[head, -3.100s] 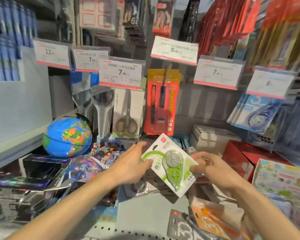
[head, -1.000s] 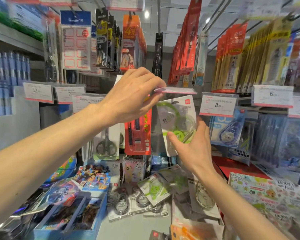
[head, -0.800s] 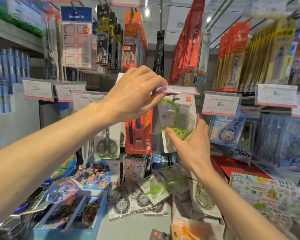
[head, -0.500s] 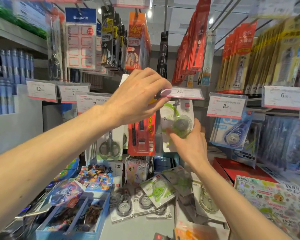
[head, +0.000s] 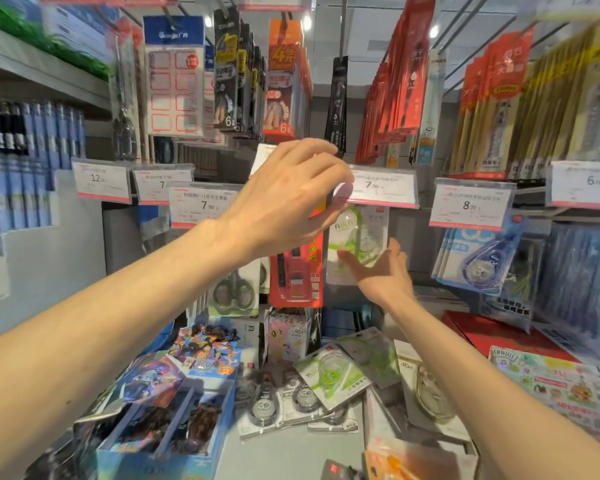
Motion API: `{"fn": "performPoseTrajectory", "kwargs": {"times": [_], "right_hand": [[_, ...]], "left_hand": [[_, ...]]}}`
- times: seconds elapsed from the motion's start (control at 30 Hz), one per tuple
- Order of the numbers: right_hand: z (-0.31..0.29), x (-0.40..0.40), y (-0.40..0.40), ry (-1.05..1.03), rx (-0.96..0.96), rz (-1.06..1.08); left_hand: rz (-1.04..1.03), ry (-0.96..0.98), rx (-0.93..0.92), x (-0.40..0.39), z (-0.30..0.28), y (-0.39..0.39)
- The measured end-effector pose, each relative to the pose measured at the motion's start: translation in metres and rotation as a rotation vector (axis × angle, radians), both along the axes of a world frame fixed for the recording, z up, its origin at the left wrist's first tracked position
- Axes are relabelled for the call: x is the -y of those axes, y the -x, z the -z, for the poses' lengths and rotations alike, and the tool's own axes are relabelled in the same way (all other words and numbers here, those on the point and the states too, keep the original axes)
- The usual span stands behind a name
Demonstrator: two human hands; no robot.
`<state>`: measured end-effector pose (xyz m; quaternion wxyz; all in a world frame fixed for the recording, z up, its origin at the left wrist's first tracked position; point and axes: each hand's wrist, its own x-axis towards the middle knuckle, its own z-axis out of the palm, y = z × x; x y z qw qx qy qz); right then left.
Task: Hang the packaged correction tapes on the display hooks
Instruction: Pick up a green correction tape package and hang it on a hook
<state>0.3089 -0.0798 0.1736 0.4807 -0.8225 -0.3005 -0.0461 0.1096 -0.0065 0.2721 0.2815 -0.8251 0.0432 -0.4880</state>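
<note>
Glossy green-and-white correction tape pack (head: pixel 357 244), right hand (head: pixel 383 275) beneath

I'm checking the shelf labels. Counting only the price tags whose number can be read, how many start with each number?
12 tag: 1
7 tags: 3
8 tag: 1
6 tag: 1
Total: 6

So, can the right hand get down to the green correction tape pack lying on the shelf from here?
Probably yes. The right hand is open by the hung green pack, holding nothing. The loose green correction tape pack lies face up atop the pile below it, with nothing between them.
</note>
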Motion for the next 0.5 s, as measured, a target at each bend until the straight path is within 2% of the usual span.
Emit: {"fn": "performPoseTrajectory", "kwargs": {"times": [0.1, 0.2, 0.3, 0.4, 0.5], "right_hand": [[0.005, 0.016, -0.005, 0.096, 0.02, -0.046], [0.013, 0.031, -0.013, 0.255, 0.153, -0.057], [0.029, 0.04, -0.024, 0.442, 0.302, -0.104], [0.045, 0.044, -0.03, 0.646, 0.403, -0.178], [0.065, 0.042, -0.03, 0.827, 0.44, -0.214]], "left_hand": [[0.0, -0.062, 0.028, 0.001, 0.014, 0.003], [0.086, -0.128, 0.074, 0.005, 0.037, 0.009], [0.136, -0.104, 0.048, 0.006, 0.071, 0.012], [0.107, 0.105, -0.112, -0.002, 0.119, 0.01], [-0.049, 0.569, -0.291, -0.003, 0.168, -0.001]]}}
